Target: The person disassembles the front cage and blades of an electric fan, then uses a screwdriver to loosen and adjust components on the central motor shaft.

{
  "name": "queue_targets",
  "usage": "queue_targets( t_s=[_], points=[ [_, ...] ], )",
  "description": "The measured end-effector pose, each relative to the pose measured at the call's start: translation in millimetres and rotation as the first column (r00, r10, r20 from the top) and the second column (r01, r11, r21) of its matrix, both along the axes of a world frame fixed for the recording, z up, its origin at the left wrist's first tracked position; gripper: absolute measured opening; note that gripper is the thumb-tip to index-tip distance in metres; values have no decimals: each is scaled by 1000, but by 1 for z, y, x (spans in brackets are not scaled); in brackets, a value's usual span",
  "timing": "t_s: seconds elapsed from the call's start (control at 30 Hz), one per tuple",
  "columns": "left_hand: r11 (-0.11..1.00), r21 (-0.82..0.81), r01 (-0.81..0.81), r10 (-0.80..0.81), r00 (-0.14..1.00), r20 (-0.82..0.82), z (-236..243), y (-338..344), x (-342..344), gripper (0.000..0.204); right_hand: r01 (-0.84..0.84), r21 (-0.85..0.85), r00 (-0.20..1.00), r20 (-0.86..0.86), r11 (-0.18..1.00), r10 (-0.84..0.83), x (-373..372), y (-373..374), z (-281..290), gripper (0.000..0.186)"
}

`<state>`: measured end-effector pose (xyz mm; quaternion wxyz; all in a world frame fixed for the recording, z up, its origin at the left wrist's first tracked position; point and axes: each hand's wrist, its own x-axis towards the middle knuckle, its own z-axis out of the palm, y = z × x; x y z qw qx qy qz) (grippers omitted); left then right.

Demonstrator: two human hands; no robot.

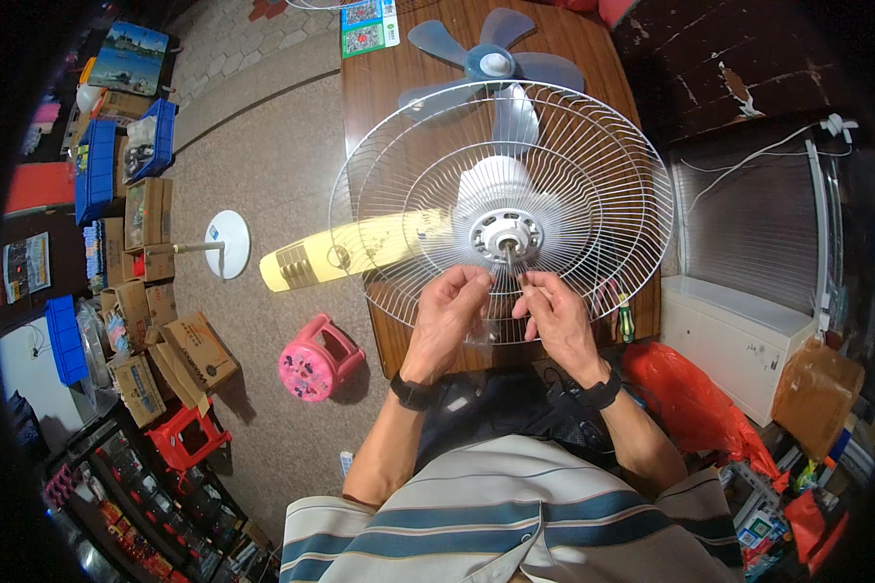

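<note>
The white wire fan guard [379, 165] stands over a wooden table [374, 117], with a white hub [486, 236] and a bare metal shaft [508, 253] at its middle. My left hand [452, 319] is just below the shaft, thumb and fingers pinched together. Something thin and clear shows beneath its fingertips, but I cannot make out what it is. Close beside it, my right hand [561, 323] is also pinched, its grip too small to read. A yellow fan body [331, 257] juts out past the table's left edge. Blue fan blades [491, 63] lie at the far end.
A green-handled screwdriver [626, 323] lies near the right table edge. To the left stand a pink stool [311, 364], a round white base [227, 243], cardboard boxes [199, 355] and blue bins [151, 141]. A red plastic bag [685, 389] and white cabinet [734, 340] are at right.
</note>
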<state>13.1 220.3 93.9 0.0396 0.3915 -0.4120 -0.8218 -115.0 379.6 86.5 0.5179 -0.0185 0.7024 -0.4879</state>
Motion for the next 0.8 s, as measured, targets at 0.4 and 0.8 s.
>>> queue_targets(
  t_s=[0.4,0.8],
  points=[
    [998,-61,-10,10,1000,6,-7,16,3,21,-28,-110,982,-186,994,7,5,-6,12,31],
    [995,51,-81,83,996,-40,11,-3,2,17,-28,-273,947,-316,961,-62,11,0,-9,36]
  ],
)
